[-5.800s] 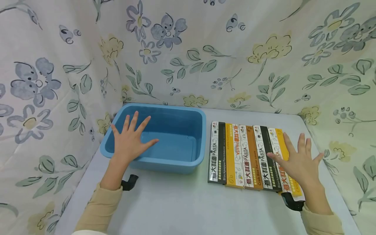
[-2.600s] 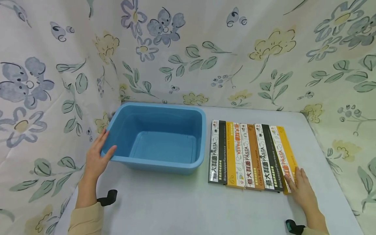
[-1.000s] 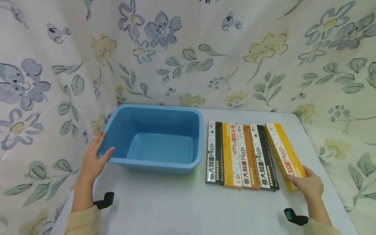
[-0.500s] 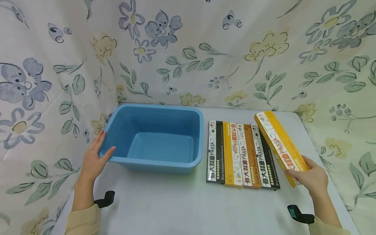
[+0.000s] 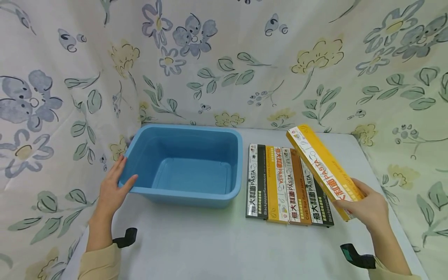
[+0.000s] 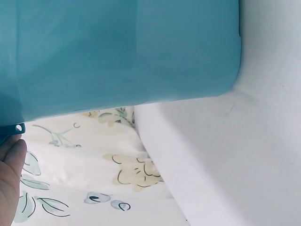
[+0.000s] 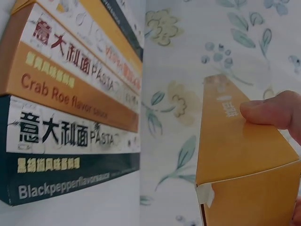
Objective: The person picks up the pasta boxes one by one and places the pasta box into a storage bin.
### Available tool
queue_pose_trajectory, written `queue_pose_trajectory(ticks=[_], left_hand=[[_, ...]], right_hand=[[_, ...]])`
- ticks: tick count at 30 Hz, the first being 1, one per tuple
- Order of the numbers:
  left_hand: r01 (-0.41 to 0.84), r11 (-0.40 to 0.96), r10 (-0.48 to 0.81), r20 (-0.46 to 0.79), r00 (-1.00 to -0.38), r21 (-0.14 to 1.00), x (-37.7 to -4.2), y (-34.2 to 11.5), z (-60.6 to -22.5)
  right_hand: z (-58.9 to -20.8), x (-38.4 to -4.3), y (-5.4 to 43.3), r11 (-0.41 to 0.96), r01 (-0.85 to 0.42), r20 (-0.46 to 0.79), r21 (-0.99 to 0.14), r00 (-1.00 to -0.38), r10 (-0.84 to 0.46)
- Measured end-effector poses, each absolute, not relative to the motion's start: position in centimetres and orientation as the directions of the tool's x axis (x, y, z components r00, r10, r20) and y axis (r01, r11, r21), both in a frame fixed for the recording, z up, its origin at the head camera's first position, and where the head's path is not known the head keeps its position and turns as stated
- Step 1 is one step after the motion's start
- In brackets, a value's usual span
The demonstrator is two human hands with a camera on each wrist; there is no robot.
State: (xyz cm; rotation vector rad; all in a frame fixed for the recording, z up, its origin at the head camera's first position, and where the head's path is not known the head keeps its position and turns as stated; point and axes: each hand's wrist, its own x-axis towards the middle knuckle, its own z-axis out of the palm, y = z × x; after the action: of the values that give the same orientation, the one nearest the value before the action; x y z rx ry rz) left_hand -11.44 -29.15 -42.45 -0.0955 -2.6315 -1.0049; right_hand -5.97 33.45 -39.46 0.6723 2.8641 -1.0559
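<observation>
My right hand grips the near end of a yellow and white pasta box, its thumb on the top face. The box slants up to the left, its far end raised above the row of pasta boxes. In the right wrist view the thumb presses the box's orange-yellow side, and a corner of its end flap looks torn. My left hand rests at the left front corner of a blue plastic bin, fingers straight along the rim and thumb spread. The left wrist view shows fingertips right at the bin's rim.
The row holds several boxes with black, yellow and orange-brown sides, lying side by side right of the bin. A white table lies under everything. Floral cloth hangs behind and at both sides. Each wrist wears a black mount.
My right hand has taken the rightmost yellow pasta box from the row, lifted it and moved it left. My left hand has gone from above the bin to its rim and stayed there.
</observation>
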Motion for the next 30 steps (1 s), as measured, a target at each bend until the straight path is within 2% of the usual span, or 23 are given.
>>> queue_pose_trajectory(ticks=[9, 17, 30], left_hand=[[0.172, 0.747, -0.056, 0.319, -0.946, 0.642, -11.4, -29.0, -42.5], [0.175, 0.738, -0.062, 0.323, -0.944, 0.652, -11.5, -29.1, -42.7], [0.214, 0.714, -0.061, 0.365, -0.929, 0.666, -11.5, -29.2, -42.8]], right_hand=[[-38.1, -5.7, 31.6, 0.715, 0.328, -0.137, -0.617, -0.940, 0.312], [-37.1, -5.8, 29.9, 0.743, 0.220, -0.069, -0.632, -0.971, 0.229], [-36.7, -6.3, 27.0, 0.742, 0.087, 0.013, -0.665, -0.992, 0.129]])
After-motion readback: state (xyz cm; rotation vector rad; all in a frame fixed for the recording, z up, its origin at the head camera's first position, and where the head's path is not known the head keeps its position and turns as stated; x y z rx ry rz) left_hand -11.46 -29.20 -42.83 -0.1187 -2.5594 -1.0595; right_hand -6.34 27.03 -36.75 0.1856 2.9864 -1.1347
